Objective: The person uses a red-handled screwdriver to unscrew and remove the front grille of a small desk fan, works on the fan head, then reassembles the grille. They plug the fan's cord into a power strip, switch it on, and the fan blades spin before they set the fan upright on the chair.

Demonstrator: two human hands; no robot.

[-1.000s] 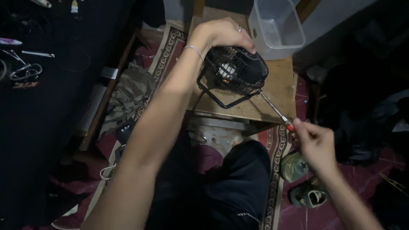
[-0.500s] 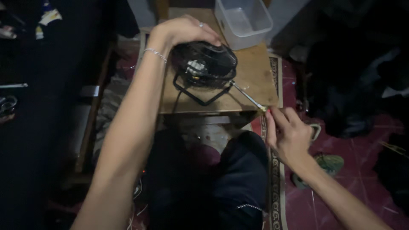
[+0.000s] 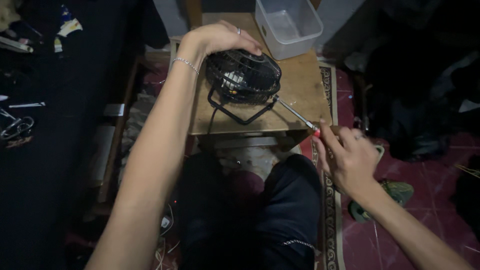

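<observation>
The left hand (image 3: 217,40) presses down with its grip spread over the top of the small black fan (image 3: 244,77), which sits on the wooden tabletop (image 3: 300,95). To its right, the right hand (image 3: 347,157) pinches the screwdriver (image 3: 295,112), tip at the cage's edge. Best to keep the fan pinned and the shaft in line with the screw.

Your arms are bare, no sleeves. Thin bead bracelet (image 3: 186,63) on your left wrist, ring (image 3: 238,31) on left hand (image 3: 217,39), dark trousers (image 3: 250,215).
</observation>
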